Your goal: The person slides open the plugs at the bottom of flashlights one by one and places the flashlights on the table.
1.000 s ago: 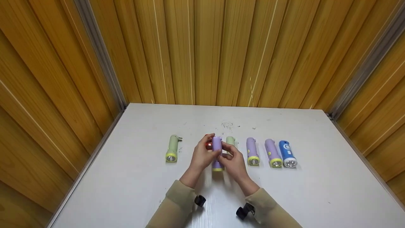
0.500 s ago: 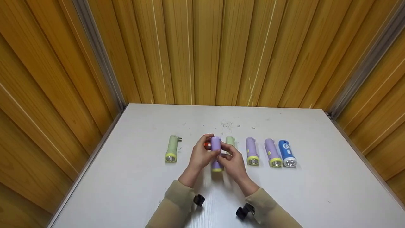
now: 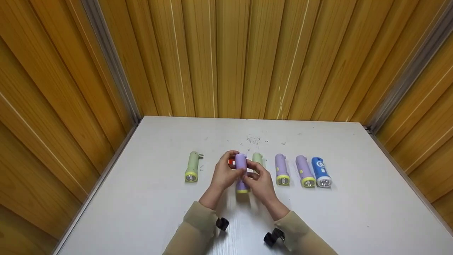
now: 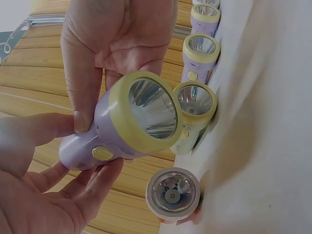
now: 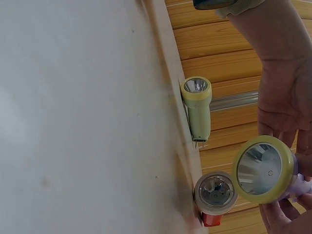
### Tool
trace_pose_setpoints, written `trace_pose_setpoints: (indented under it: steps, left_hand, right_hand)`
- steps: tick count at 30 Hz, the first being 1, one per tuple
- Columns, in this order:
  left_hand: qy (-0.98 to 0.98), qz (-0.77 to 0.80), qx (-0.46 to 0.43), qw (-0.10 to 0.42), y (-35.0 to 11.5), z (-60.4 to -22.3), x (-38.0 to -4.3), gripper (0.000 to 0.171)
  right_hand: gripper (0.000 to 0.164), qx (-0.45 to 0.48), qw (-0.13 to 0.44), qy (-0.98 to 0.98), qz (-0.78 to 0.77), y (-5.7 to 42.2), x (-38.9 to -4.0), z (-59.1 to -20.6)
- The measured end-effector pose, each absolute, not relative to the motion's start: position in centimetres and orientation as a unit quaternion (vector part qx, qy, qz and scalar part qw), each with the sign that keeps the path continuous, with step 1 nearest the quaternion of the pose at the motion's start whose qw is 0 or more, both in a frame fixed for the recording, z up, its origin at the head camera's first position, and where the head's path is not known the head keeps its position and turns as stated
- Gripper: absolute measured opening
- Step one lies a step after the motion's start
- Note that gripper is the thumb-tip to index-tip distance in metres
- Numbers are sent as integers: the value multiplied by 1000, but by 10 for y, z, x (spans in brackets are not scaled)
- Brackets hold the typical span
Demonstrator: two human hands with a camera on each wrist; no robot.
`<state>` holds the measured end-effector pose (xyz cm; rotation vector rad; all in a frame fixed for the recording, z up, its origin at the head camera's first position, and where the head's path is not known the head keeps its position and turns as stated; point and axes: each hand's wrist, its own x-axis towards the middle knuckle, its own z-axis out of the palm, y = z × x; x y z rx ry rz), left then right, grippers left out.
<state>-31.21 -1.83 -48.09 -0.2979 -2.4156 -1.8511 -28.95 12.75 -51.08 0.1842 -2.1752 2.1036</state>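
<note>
Between both hands is a purple flashlight (image 3: pixel 241 161) with a yellow rim, held off the table with its lens end towards me. My left hand (image 3: pixel 223 172) grips its left side, with the thumb across the front. From the right side, my right hand (image 3: pixel 261 181) pinches the barrel with thumb and fingers. A yellow switch (image 4: pixel 102 153) shows on the barrel in the left wrist view. Behind the left fingers is a red flashlight (image 5: pixel 211 219), mostly hidden in the head view. A green flashlight (image 3: pixel 258 158) stands partly covered behind the right hand.
Another green flashlight (image 3: pixel 193 166) with extended prongs (image 3: pixel 201 156) lies at the left of the white table (image 3: pixel 141 212). On the right are two purple flashlights, one inner (image 3: pixel 282 170) and one outer (image 3: pixel 305 171), then a blue flashlight (image 3: pixel 321 172). Wood-panelled walls (image 3: pixel 230 60) enclose the table.
Both hands keep their grip on the purple flashlight, which has shifted only very slightly left and towards me. The other flashlights have not moved.
</note>
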Motion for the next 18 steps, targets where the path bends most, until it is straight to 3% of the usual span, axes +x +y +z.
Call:
trace_pose_setpoints:
  steps: [18]
  left_hand:
    - [-790, -604, -96, 41, -19, -481, -312, 56]
  right_hand:
    - [53, 61, 51, -718, 692, 127, -287, -510]
